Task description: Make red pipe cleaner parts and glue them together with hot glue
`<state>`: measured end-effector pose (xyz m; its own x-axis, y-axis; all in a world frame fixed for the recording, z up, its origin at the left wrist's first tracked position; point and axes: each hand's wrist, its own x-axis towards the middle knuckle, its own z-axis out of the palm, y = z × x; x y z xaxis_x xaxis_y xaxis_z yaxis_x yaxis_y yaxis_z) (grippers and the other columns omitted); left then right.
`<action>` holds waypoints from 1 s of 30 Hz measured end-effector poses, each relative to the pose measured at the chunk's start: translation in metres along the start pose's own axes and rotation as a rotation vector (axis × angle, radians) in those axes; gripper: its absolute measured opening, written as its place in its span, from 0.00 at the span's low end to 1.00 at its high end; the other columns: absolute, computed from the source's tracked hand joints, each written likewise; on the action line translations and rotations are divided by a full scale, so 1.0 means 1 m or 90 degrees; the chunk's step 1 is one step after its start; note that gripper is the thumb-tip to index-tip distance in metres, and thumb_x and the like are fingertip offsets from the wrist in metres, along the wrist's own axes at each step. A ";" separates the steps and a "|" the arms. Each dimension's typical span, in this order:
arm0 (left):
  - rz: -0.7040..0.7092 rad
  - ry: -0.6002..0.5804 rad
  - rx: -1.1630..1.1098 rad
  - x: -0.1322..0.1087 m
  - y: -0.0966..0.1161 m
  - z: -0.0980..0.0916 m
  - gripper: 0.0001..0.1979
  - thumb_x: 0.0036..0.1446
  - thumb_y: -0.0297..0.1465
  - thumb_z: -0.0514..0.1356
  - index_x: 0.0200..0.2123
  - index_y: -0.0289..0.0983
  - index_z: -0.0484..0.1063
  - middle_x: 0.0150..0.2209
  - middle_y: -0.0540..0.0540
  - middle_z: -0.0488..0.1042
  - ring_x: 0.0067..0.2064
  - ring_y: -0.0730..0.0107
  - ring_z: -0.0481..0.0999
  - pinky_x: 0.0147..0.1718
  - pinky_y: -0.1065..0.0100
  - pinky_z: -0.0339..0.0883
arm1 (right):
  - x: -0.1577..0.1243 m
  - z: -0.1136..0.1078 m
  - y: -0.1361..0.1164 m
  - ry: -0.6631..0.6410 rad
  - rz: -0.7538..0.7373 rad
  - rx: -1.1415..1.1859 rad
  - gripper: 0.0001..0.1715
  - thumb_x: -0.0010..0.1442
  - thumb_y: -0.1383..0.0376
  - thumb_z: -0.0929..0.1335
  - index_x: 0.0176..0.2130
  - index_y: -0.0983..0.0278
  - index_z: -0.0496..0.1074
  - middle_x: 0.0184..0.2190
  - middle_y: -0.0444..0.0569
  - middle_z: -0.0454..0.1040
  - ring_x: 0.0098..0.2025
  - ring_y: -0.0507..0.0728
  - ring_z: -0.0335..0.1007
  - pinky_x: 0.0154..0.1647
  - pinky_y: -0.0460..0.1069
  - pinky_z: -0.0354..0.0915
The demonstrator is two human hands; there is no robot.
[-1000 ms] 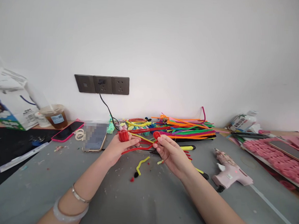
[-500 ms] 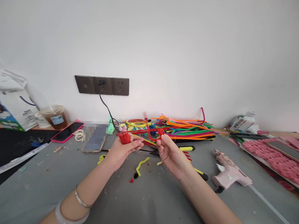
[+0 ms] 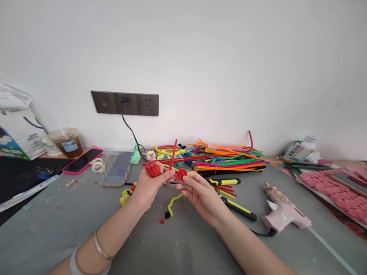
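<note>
My left hand (image 3: 152, 186) is closed around a red pipe-cleaner bundle (image 3: 152, 169), whose rounded end shows above the fingers. Between its thumb and fingertips a red pipe cleaner (image 3: 174, 153) stands nearly upright. My right hand (image 3: 200, 192) pinches a small red coil (image 3: 182, 173), close beside the left fingertips. The coil seems joined to the upright strand by a short red length. Below the hands lie a bent yellow piece (image 3: 172, 205) and small black and red bits (image 3: 162, 221). Behind them is a pile of coloured pipe cleaners (image 3: 231, 161).
Yellow-and-black pliers (image 3: 239, 209) and a pink glue gun (image 3: 286, 216) lie to the right, near a pink keyboard (image 3: 332, 190). At left are phones (image 3: 81, 161), a drink cup (image 3: 67, 143) and a carton (image 3: 14, 131). A cord (image 3: 129, 130) hangs from the wall sockets.
My right hand has moved left with the red coil, close to my left hand. The red strand, previously bent between the hands, now points upward at my left fingertips. More of the pliers shows.
</note>
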<state>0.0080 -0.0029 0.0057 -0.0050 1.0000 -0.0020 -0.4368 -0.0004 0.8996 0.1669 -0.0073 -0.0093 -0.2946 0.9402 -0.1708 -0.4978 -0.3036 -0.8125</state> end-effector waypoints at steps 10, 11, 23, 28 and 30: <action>0.014 -0.011 0.044 0.001 0.001 -0.001 0.24 0.34 0.35 0.77 0.17 0.36 0.61 0.23 0.53 0.70 0.29 0.75 0.73 0.28 0.73 0.69 | -0.003 0.001 -0.003 -0.036 -0.026 -0.115 0.20 0.44 0.57 0.80 0.28 0.63 0.71 0.26 0.41 0.75 0.31 0.52 0.78 0.27 0.43 0.67; 0.011 -0.012 0.052 0.001 0.001 -0.001 0.24 0.34 0.35 0.77 0.17 0.36 0.61 0.22 0.53 0.69 0.29 0.75 0.72 0.28 0.73 0.68 | -0.003 0.001 -0.003 -0.036 -0.033 -0.129 0.20 0.44 0.56 0.80 0.28 0.63 0.71 0.26 0.42 0.75 0.31 0.52 0.78 0.27 0.43 0.67; -0.026 -0.073 0.222 0.004 0.001 -0.014 0.20 0.41 0.35 0.73 0.20 0.37 0.63 0.21 0.54 0.68 0.26 0.73 0.71 0.30 0.69 0.67 | -0.001 -0.007 -0.009 -0.052 -0.055 -0.308 0.21 0.48 0.52 0.77 0.28 0.63 0.70 0.25 0.43 0.75 0.29 0.53 0.76 0.29 0.46 0.67; -0.028 -0.088 0.308 0.003 0.004 -0.014 0.19 0.42 0.35 0.72 0.20 0.38 0.63 0.19 0.54 0.67 0.24 0.72 0.70 0.31 0.68 0.65 | 0.002 -0.011 -0.008 -0.073 -0.070 -0.366 0.22 0.49 0.50 0.76 0.28 0.63 0.68 0.23 0.42 0.75 0.28 0.53 0.75 0.30 0.47 0.67; -0.020 -0.098 0.325 0.003 0.006 -0.015 0.18 0.43 0.35 0.71 0.20 0.38 0.64 0.19 0.53 0.69 0.26 0.71 0.70 0.33 0.67 0.65 | 0.002 -0.012 -0.009 -0.093 -0.057 -0.392 0.22 0.49 0.49 0.76 0.28 0.63 0.68 0.23 0.43 0.74 0.27 0.53 0.74 0.30 0.48 0.67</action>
<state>-0.0076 0.0003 0.0044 0.1501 0.9887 -0.0026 0.0586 -0.0063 0.9983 0.1806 -0.0008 -0.0092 -0.4028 0.9142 -0.0453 0.0215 -0.0400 -0.9990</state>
